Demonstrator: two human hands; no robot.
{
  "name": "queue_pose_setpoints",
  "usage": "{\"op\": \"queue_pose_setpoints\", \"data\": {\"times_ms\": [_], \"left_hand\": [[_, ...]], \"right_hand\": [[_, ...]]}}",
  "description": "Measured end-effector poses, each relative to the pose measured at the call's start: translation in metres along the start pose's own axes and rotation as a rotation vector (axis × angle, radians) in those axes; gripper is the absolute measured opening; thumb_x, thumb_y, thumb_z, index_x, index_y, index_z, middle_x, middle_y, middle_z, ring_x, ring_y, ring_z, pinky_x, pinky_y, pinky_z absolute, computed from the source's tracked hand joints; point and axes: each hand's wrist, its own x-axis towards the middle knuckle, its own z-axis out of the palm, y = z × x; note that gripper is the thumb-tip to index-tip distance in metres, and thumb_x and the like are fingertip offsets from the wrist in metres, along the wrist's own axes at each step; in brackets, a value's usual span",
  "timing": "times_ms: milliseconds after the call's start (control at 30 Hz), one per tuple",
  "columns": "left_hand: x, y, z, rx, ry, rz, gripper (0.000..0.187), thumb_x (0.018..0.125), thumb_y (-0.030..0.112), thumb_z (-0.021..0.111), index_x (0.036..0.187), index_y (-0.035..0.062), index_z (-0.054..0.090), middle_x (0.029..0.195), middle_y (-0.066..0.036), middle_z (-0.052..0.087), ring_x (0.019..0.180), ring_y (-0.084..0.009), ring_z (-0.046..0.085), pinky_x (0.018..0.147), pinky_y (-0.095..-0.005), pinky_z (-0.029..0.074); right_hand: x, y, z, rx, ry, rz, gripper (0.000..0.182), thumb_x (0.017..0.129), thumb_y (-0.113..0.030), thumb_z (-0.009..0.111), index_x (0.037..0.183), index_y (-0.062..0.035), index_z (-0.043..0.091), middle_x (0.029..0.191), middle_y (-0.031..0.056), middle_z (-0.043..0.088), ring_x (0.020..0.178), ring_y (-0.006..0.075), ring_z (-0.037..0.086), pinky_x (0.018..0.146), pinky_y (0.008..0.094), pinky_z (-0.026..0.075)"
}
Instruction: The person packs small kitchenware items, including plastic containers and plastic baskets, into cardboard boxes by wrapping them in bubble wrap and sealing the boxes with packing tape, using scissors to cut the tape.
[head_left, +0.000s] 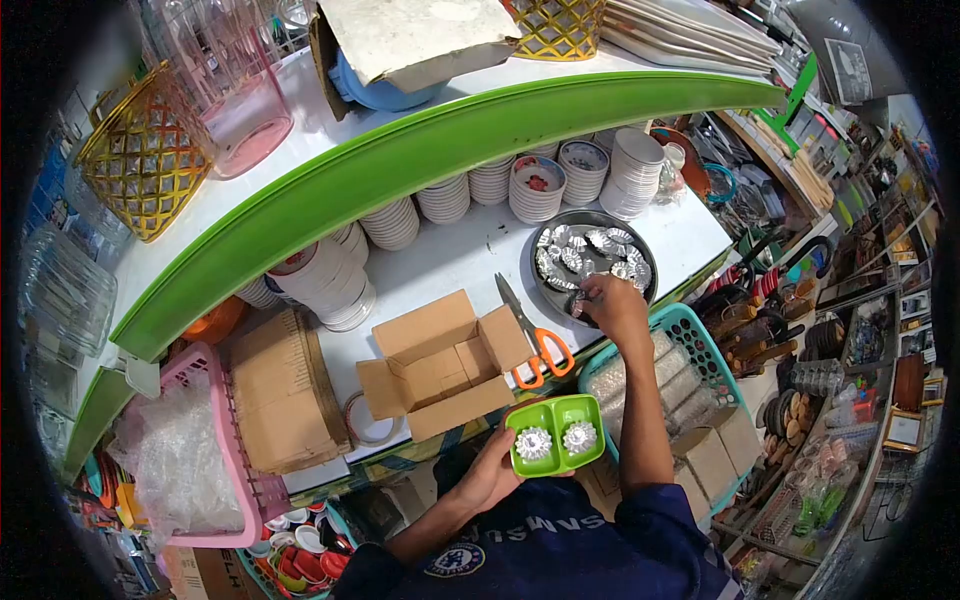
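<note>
My left hand point(490, 470) grips a green two-compartment dish point(556, 402) in front of my body. One shiny fluted tin mould point(533, 443) lies in its left compartment, and another fluted mould point(579, 436) in the right one. Reaching over a round dark metal pan point(540, 290) on the shelf, my right hand point(613, 300) has its fingers closed at the pan's near edge. A small fluted mould point(576, 304) shows at those fingertips, partly hidden. Several silver fluted moulds point(572, 258), some round and some long, lie in the pan.
An opened cardboard box point(440, 375) and orange-handled scissors point(545, 358) lie left of the pan. Stacked bowls point(537, 190) line the shelf's back under a green shelf edge point(400, 150). A teal basket point(735, 385) holds wrapped rolls; a pink basket point(235, 450) holds plastic wrap.
</note>
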Motion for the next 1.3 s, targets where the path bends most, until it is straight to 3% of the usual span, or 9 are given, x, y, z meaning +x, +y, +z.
{"op": "queue_pose_setpoints", "data": {"times_ms": [100,367,433,533,633,800,1033,1200,1300], "left_hand": [[-0.001,-0.002,-0.004,-0.107,-0.044,0.023,0.056,0.103,0.040,0.039,0.150,0.0115,0.025,0.149,-0.013,0.036,0.133,-0.0327,0.043,0.102,-0.0621,0.042],[-0.004,-0.001,-0.004,-0.087,-0.062,0.035,0.056,0.104,0.038,0.038,0.150,0.0112,0.023,0.150,-0.013,0.035,0.134,-0.0329,0.042,0.102,-0.0618,0.042],[-0.005,0.000,-0.001,-0.084,-0.066,0.030,0.055,0.104,0.038,0.037,0.151,0.0112,0.023,0.151,-0.013,0.034,0.134,-0.0329,0.042,0.102,-0.0618,0.042],[-0.006,0.000,0.002,0.041,0.010,0.001,0.066,0.101,0.049,0.037,0.152,0.0094,0.023,0.153,-0.016,0.033,0.136,-0.0385,0.039,0.103,-0.0661,0.038],[-0.006,-0.001,0.000,0.034,0.024,-0.030,0.066,0.102,0.050,0.035,0.152,0.0097,0.022,0.153,-0.017,0.034,0.136,-0.0392,0.040,0.103,-0.0660,0.038],[-0.008,0.000,0.003,0.051,0.031,-0.034,0.066,0.102,0.051,0.033,0.152,0.0094,0.023,0.152,-0.017,0.034,0.135,-0.0398,0.041,0.103,-0.0663,0.038],[-0.010,-0.002,0.000,0.056,0.038,-0.034,0.065,0.102,0.052,0.031,0.151,0.0090,0.025,0.151,-0.017,0.037,0.134,-0.0392,0.043,0.103,-0.0660,0.039],[-0.013,-0.001,-0.005,-0.048,0.013,-0.040,0.060,0.104,0.046,0.034,0.151,0.0095,0.024,0.147,-0.016,0.040,0.131,-0.0352,0.046,0.104,-0.0604,0.041],[-0.014,0.001,-0.002,-0.045,0.025,-0.037,0.060,0.104,0.046,0.033,0.150,0.0089,0.025,0.147,-0.016,0.041,0.131,-0.0356,0.047,0.104,-0.0604,0.041]], "right_hand": [[-0.001,0.002,-0.001,-0.019,0.002,0.006,0.026,0.070,-0.013,0.079,0.094,-0.0095,0.071,0.090,0.0103,0.072,0.083,0.0302,0.069,0.074,0.0405,0.054],[-0.016,-0.004,-0.036,0.069,0.092,0.056,0.012,0.075,-0.015,0.075,0.083,-0.0077,0.069,0.081,0.0123,0.071,0.078,0.0327,0.069,0.068,0.0417,0.053],[-0.027,-0.014,-0.056,0.129,0.131,0.028,0.011,0.076,-0.011,0.074,0.083,-0.0047,0.069,0.077,0.0124,0.070,0.071,0.0281,0.069,0.065,0.0371,0.052],[-0.048,-0.031,-0.091,0.370,0.112,-0.086,0.010,0.078,-0.004,0.074,0.086,0.0007,0.070,0.071,0.0066,0.068,0.064,0.0102,0.062,0.061,0.0256,0.049],[-0.072,-0.042,-0.118,0.438,-0.045,-0.238,0.008,0.077,-0.005,0.075,0.083,-0.0014,0.072,0.073,0.0044,0.069,0.065,0.0089,0.062,0.060,0.0250,0.049],[-0.089,-0.056,-0.131,0.445,-0.292,-0.464,0.012,0.078,-0.012,0.078,0.088,-0.0070,0.076,0.080,0.0076,0.072,0.066,0.0169,0.067,0.059,0.0269,0.050],[-0.092,-0.067,-0.119,0.445,-0.497,-0.528,0.012,0.080,-0.014,0.075,0.091,-0.0084,0.075,0.081,0.0058,0.070,0.066,0.0181,0.064,0.057,0.0286,0.050],[-0.094,-0.076,-0.108,0.435,-0.507,-0.652,0.013,0.075,-0.013,0.074,0.088,-0.0080,0.074,0.080,0.0071,0.066,0.078,0.0270,0.064,0.071,0.0359,0.051],[-0.094,-0.077,-0.104,0.376,-0.512,-0.635,0.014,0.075,-0.015,0.075,0.088,-0.0088,0.075,0.081,0.0070,0.062,0.079,0.0264,0.063,0.071,0.0362,0.051]]}}
